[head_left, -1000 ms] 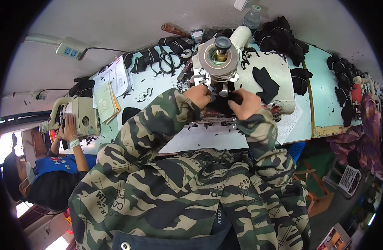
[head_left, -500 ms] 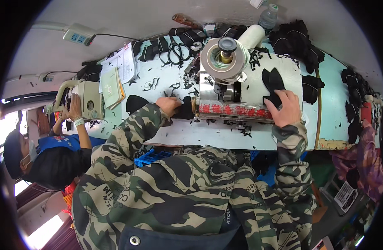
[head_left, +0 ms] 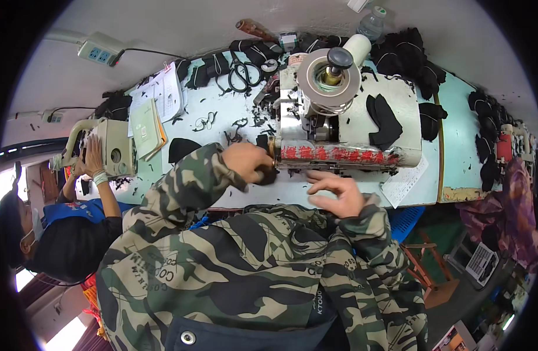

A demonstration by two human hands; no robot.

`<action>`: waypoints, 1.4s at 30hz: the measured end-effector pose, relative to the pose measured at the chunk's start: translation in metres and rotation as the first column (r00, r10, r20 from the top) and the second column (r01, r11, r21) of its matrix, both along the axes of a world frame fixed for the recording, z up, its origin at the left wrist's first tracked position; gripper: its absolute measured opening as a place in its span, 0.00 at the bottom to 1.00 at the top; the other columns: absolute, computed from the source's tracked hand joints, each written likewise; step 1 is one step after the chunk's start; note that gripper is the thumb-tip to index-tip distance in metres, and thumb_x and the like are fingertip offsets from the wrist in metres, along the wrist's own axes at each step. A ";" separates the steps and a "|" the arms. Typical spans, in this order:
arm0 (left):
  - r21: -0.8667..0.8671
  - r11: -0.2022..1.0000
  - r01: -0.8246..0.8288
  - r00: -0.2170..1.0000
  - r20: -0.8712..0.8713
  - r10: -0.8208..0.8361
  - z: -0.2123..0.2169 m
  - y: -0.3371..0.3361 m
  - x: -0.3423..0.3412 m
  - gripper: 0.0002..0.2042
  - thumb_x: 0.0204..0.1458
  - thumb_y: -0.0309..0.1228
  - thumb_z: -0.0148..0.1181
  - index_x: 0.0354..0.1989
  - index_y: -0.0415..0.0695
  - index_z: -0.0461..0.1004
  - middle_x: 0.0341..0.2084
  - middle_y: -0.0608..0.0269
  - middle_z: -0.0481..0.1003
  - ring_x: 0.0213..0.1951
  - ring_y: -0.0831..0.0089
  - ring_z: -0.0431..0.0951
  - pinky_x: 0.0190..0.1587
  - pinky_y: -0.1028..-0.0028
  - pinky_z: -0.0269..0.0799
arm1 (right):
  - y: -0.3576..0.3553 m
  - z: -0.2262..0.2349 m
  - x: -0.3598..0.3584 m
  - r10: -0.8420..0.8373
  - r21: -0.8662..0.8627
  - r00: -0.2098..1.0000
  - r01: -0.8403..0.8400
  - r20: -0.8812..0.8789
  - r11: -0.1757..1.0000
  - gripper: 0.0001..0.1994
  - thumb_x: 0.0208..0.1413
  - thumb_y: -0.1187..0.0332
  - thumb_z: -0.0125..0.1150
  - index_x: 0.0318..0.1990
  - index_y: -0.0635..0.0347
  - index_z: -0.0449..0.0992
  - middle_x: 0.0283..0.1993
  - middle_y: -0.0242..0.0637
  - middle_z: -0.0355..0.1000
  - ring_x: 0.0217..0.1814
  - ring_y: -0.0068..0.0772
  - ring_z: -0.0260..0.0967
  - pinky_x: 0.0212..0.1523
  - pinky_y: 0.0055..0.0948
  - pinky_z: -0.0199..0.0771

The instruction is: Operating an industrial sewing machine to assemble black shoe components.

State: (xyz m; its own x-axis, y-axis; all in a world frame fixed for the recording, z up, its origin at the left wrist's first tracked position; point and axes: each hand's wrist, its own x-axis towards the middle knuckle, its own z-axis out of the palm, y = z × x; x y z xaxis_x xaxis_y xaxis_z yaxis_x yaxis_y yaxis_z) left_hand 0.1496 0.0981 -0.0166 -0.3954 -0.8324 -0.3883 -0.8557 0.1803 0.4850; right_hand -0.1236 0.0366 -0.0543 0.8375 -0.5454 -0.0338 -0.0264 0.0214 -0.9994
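My left hand (head_left: 250, 162) is closed on a small black fabric piece (head_left: 268, 175) at the left end of the grey sewing machine (head_left: 398, 99), beside its red-patterned front strip (head_left: 339, 154). My right hand (head_left: 337, 193) hovers open with fingers spread over the white table's front edge (head_left: 292, 190), just below the machine and holding nothing. Another black fabric piece (head_left: 384, 120) lies on top of the machine. Both my sleeves are camouflage-patterned.
Black scraps, scissors (head_left: 241, 74), papers (head_left: 162, 93) and a green notebook (head_left: 145, 127) cover the table's left. Black fabric piles (head_left: 408, 51) sit at the back and right. A co-worker's hand (head_left: 94, 157) rests on a second machine (head_left: 112, 147) at left. A blue crate (head_left: 407, 220) and wooden stool (head_left: 428, 270) stand below right.
My left hand has moved right to the machine's left end with the black piece. My right hand has left the machine's right side and come back left to the table's front edge.
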 end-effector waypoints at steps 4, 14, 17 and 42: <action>0.112 0.993 -0.047 0.926 -0.367 0.085 0.037 -0.006 -0.029 0.12 0.43 0.27 0.52 0.37 0.39 0.70 0.24 0.48 0.73 0.31 0.50 0.74 0.36 0.61 0.67 | 0.007 0.008 0.026 -0.182 0.301 0.983 0.175 -0.006 0.938 0.09 0.43 0.75 0.65 0.29 0.64 0.69 0.38 0.44 0.72 0.38 0.24 0.69 0.39 0.24 0.70; 0.798 0.551 -0.244 0.559 -0.349 0.752 -0.005 -0.060 -0.012 0.11 0.54 0.35 0.49 0.37 0.40 0.72 0.17 0.64 0.71 0.12 0.78 0.69 0.10 0.78 0.64 | 0.003 -0.008 0.065 -0.393 0.131 0.915 0.403 -0.092 0.906 0.17 0.49 0.75 0.57 0.48 0.69 0.69 0.40 0.46 0.74 0.37 0.27 0.74 0.34 0.23 0.73; 0.708 0.609 -0.359 0.615 -0.311 0.724 -0.012 -0.079 -0.004 0.10 0.54 0.35 0.50 0.35 0.43 0.74 0.18 0.67 0.72 0.12 0.80 0.67 0.10 0.79 0.62 | -0.001 -0.011 0.071 -0.404 0.446 0.914 0.378 -0.039 0.811 0.18 0.50 0.74 0.56 0.50 0.69 0.68 0.39 0.45 0.74 0.37 0.28 0.74 0.35 0.23 0.74; -0.179 0.972 -0.154 0.896 0.390 0.214 -0.092 0.016 0.034 0.11 0.35 0.33 0.60 0.31 0.47 0.73 0.24 0.57 0.73 0.31 0.56 0.75 0.31 0.61 0.71 | -0.074 0.035 -0.038 -0.660 -0.895 0.747 0.345 0.078 0.284 0.18 0.39 0.65 0.64 0.41 0.60 0.73 0.44 0.42 0.70 0.46 0.45 0.65 0.46 0.37 0.65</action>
